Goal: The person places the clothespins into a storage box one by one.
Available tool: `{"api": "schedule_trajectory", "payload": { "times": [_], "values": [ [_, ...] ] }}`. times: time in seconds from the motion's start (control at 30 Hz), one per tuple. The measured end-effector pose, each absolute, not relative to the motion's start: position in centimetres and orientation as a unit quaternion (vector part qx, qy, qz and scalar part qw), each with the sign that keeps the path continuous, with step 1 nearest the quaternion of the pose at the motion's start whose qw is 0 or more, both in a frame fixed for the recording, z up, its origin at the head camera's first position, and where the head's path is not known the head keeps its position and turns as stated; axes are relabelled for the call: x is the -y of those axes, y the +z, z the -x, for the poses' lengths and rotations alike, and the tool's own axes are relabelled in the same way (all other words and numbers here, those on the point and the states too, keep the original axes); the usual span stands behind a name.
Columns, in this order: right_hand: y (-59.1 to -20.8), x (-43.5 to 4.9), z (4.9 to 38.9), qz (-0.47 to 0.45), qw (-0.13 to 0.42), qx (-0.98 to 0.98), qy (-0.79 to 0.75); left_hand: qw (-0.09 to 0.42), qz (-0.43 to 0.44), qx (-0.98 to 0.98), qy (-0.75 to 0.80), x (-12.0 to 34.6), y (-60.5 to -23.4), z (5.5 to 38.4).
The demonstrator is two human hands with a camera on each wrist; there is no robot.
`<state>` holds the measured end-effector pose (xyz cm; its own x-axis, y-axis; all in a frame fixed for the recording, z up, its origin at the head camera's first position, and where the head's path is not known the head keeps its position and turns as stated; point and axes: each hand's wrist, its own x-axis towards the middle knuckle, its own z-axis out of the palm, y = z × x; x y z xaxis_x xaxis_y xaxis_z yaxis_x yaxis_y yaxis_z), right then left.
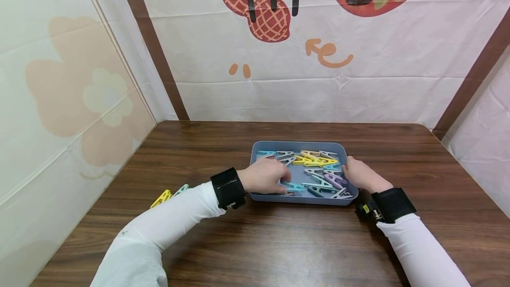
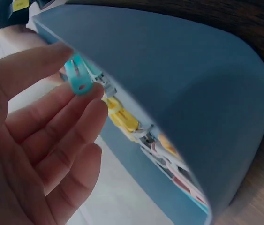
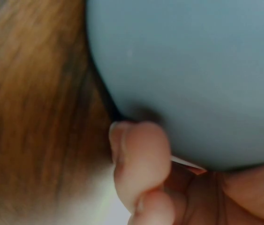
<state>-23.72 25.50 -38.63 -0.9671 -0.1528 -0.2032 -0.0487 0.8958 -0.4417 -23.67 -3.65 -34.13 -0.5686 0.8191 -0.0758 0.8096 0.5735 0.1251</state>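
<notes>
A blue-grey tray (image 1: 275, 198) holds many clothespins in yellow, grey, purple, green and blue. My left hand (image 1: 268, 176) reaches over its left front part. In the left wrist view, the thumb and fingers pinch one end of a turquoise clothespin (image 2: 79, 77); its far end is partly hidden by the tray's rim. My right hand (image 1: 364, 175) grips the tray's right side. The right wrist view shows the curled fingers (image 3: 146, 154) against the tray's underside edge, with the thumb mostly out of sight.
On the table's left, a yellow clothespin (image 1: 161, 198) and a green clothespin (image 1: 181, 189) lie partly behind my left sleeve. The brown wooden table (image 1: 287, 242) meets a printed white cloth (image 1: 279, 96) at its back and cloth at both sides.
</notes>
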Motion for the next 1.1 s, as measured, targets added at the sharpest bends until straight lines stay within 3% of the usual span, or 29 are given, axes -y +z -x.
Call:
{"api": "schedule_trajectory", "payload": {
  "times": [0.4, 1.1],
  "values": [
    [-38.4, -25.6, 23.6, 0.046, 0.122, -0.967, -0.220, 0.115, -0.472, -0.873, 0.030, 2.9, -34.1, 24.3],
    [-38.2, -25.5, 23.5, 0.057, 0.121, -0.967, -0.216, 0.105, -0.462, -0.881, 0.007, 1.4, -34.8, 24.7]
  ]
}}
